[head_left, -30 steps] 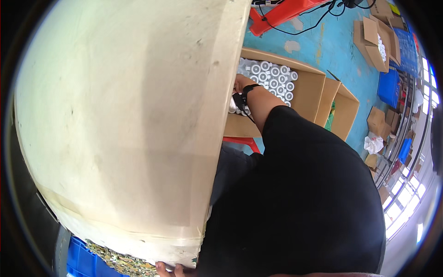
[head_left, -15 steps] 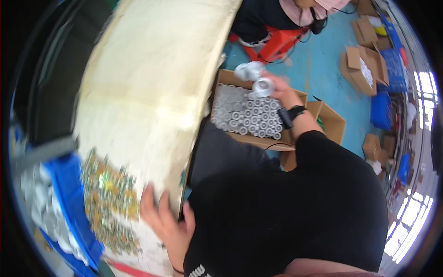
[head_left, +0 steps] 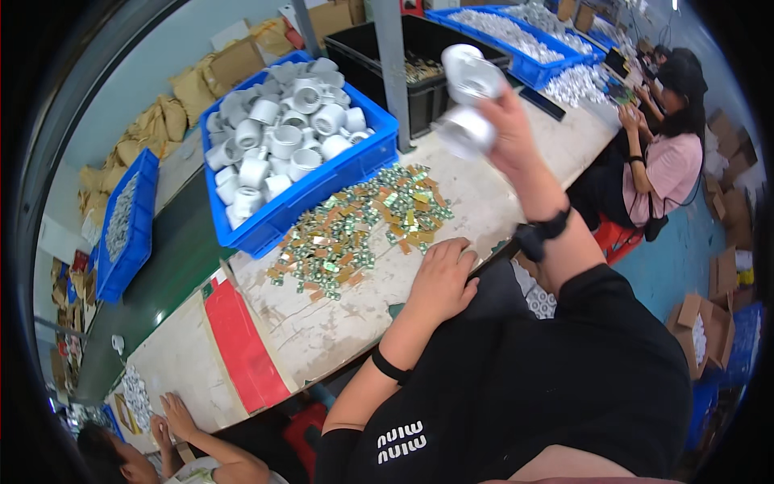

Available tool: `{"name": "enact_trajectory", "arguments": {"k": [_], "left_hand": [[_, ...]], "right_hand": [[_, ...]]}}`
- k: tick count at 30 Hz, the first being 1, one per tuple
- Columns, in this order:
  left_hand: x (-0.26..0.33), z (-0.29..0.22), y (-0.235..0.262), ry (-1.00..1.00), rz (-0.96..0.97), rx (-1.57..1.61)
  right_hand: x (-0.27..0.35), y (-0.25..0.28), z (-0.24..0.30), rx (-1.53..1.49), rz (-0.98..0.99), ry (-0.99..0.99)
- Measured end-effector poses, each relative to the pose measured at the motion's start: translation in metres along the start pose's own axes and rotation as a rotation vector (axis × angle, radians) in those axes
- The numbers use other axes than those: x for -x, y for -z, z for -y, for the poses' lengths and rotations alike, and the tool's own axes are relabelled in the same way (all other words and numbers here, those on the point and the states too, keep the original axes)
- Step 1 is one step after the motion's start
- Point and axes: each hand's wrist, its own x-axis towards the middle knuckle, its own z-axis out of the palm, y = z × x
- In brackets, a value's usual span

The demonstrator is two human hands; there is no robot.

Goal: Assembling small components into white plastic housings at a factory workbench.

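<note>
1. Head view, only view now. Right hand (head_left: 508, 121) raised above the bench (head_left: 339, 323), fingers clenched on white plastic pipe fittings (head_left: 468, 97), at least two, round and hollow, blurred so exact count unclear. Held up off the surface, likely so the open ends can be seen or handled; that's a guess.
2. Black watch (head_left: 542, 234) on the right wrist.
3. Left hand (head_left: 443, 278) lies palm down at the bench's near edge, fingers curled loosely, grasping nothing. Sits just beside the pile of small green-gold labels (head_left: 363, 226), prob. bracing and staying close to them. Black band (head_left: 391, 365) on the left wrist.
4. Labels are spread loose on the bench between the left hand and the blue crate (head_left: 322, 189), within easy reach.
5. Blue crate is full of white fittings (head_left: 282, 137), same kind as those held; set behind the labels, touching or nearly touching the pile's far edge, cannot tell which.
6. Black bin (head_left: 427, 56) behind a grey post (head_left: 395, 73), contents dim. More blue trays (head_left: 516, 40) of white parts farther along the bench.
7. Person in a pink top (head_left: 669, 161) sits at the far right end, hands at the bench. Another person's hands (head_left: 173, 415) rest on the bench at lower left.
8. Cardboard boxes (head_left: 701, 331) stand on the blue floor (head_left: 669, 266) at right; one holds white parts.
</note>
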Motion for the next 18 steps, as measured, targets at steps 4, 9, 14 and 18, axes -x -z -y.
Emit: {"name": "enact_trajectory", "arguments": {"k": [4, 9, 14, 18], "left_hand": [[-0.004, 0.002, -0.003, 0.011, -0.004, 0.015], [-0.002, 0.002, -0.003, 0.020, -0.049, 0.006], [-0.009, 0.001, -0.004, 0.032, -0.029, 0.059], [-0.009, 0.003, -0.006, 0.049, -0.011, 0.064]], "right_hand": [[-0.065, -0.087, -0.072, 0.952, 0.005, 0.448], [-0.051, -0.104, -0.121, 1.173, 0.134, 0.556], [-0.070, -0.079, -0.142, 1.287, 0.334, 0.469], [-0.089, -0.082, -0.131, 0.895, 0.461, 0.154]]}}
